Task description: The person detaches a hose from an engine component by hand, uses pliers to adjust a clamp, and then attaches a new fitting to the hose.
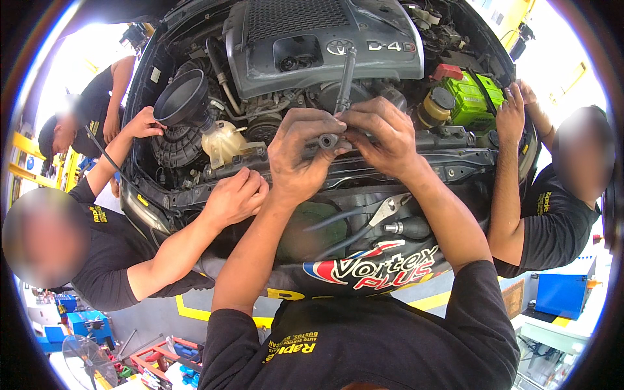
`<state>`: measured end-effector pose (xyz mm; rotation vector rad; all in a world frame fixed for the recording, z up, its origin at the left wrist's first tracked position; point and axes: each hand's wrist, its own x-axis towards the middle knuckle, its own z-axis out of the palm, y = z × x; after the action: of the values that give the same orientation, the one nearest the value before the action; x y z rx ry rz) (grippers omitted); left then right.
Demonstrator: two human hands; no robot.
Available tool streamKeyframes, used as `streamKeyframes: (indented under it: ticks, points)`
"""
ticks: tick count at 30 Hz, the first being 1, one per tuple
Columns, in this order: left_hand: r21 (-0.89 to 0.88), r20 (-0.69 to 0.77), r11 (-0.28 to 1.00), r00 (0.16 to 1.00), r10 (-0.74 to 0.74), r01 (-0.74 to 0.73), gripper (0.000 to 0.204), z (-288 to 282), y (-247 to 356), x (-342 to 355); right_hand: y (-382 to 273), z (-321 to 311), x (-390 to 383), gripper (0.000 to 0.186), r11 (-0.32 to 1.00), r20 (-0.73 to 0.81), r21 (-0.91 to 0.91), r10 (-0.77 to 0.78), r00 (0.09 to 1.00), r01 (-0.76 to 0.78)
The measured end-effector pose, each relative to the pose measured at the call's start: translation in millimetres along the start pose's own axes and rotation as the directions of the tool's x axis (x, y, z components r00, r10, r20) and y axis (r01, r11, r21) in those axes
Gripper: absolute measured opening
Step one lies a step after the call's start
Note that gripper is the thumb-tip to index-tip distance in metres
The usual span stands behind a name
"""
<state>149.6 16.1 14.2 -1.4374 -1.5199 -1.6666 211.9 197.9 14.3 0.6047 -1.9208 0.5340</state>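
My left hand (300, 153) and my right hand (380, 140) meet above the front of the engine bay, fingers closed on a dark hose-like piece (328, 142), its round open end facing me. A dark jointed bar (346, 78) rises behind my fingers across the engine cover (279, 45); whether it joins the held piece is hidden. Below my hands, pliers (385, 211) with grey-blue handles and a dark cylindrical tool (409, 227) lie on a printed protective cover (292, 266) over the car's front.
A co-worker's hands reach in from the left (237, 195), near my left arm and a black funnel (182, 97) above a cream reservoir (221, 140). Another person (91, 110) stands behind. At right, a co-worker's arms (510, 162) reach beside a green battery (471, 97).
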Motion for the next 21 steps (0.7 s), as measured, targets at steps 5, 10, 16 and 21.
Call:
streamKeyframes:
  ticks: [5, 10, 16, 21]
  points:
    - [-0.04, -0.021, 0.999, 0.999, -0.03, 0.029, 0.029, 0, -5, -4, 0, 0, 1, 0.043, 1.0, -0.016, 0.02, 0.004, 1.0, -0.004]
    - [-0.099, -0.147, 0.99, 0.983, -0.113, 0.099, 0.027, 6, -3, -4, -7, -1, 7, 0.039, 0.965, -0.019, 0.106, 0.242, 0.97, -0.238]
    - [-0.007, -0.037, 0.965, 0.965, -0.261, 0.261, 0.027, 5, -8, -7, -3, -2, 12, 0.036, 0.578, 0.06, 0.556, 0.689, 0.723, -0.597]
    - [0.104, 0.17, 0.968, 0.954, -0.246, 0.23, 0.028, 7, -10, -4, 30, -1, 3, 0.037, 0.177, 0.302, 0.691, 0.811, 0.502, -0.701]
